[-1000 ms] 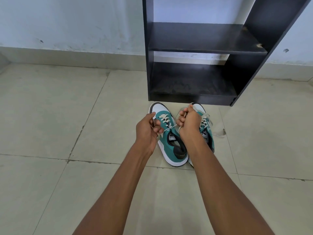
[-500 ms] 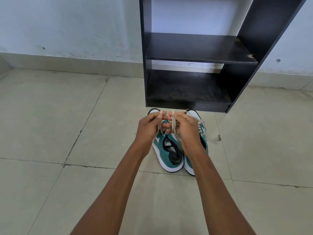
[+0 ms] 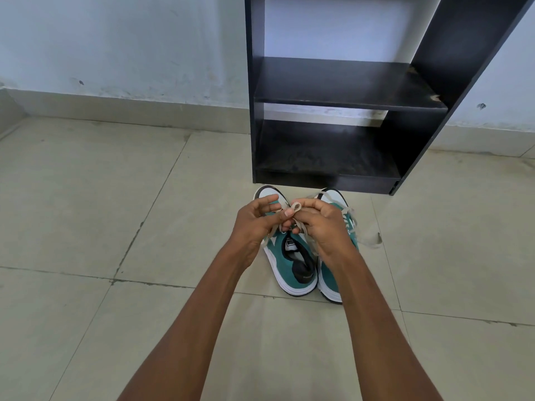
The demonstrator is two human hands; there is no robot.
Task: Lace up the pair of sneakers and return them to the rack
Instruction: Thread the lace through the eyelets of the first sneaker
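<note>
Two teal sneakers with white soles and toe caps stand side by side on the floor, toes toward the rack. The left sneaker (image 3: 292, 261) has its opening showing. The right sneaker (image 3: 330, 280) is mostly hidden under my right wrist. Both hands meet above the left sneaker's tongue. My left hand (image 3: 254, 224) and my right hand (image 3: 322, 224) each pinch the cream lace (image 3: 296, 208), which forms a small loop between the fingertips. A loose lace end (image 3: 369, 241) from the right sneaker trails on the floor to the right.
A black rack (image 3: 341, 175) with two open shelves stands against the pale wall just beyond the sneakers' toes. Beige floor tiles (image 3: 101, 198) spread all around, with a skirting strip along the wall.
My hands came together from apart, over the left sneaker, and now hold a loop of its lace between them. The view has shifted slightly closer to the rack.
</note>
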